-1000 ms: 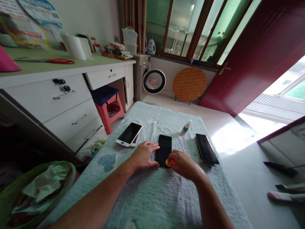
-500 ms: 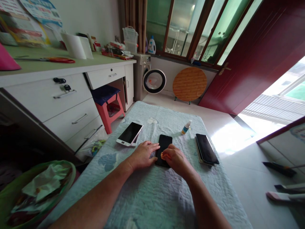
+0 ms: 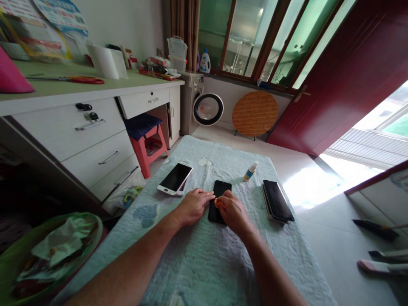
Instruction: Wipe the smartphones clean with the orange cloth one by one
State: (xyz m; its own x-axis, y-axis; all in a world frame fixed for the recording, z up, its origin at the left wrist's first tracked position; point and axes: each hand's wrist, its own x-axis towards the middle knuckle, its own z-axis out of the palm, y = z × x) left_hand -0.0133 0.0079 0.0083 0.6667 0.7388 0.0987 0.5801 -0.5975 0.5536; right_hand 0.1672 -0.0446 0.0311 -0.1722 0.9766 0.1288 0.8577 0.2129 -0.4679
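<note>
A black smartphone (image 3: 222, 187) lies face up on the quilted cloth, its lower part partly covered by my hands. My right hand (image 3: 234, 210) is closed around a small orange cloth (image 3: 218, 204) and presses it on the phone's screen. My left hand (image 3: 195, 206) rests at the phone's left edge, fingers stretched out and touching it. Left of it lies a white smartphone (image 3: 175, 178) on top of another phone. A small spray bottle (image 3: 250, 171) with a white cap stands beyond my right hand. Stacked phones (image 3: 277, 199), a black one uppermost, lie to the right.
A pale blue quilted cloth (image 3: 204, 272) covers the surface before me. At left are a waste bin (image 3: 95, 225) and a white desk (image 3: 98, 136). A red stool (image 3: 146, 148), a washing machine (image 3: 190, 97) with its door open, and a round wooden board (image 3: 255, 112) stand beyond.
My right hand has moved slightly up the phone's screen with the orange cloth. My left hand stays at the phone's edge. The whole view has shifted a little.
</note>
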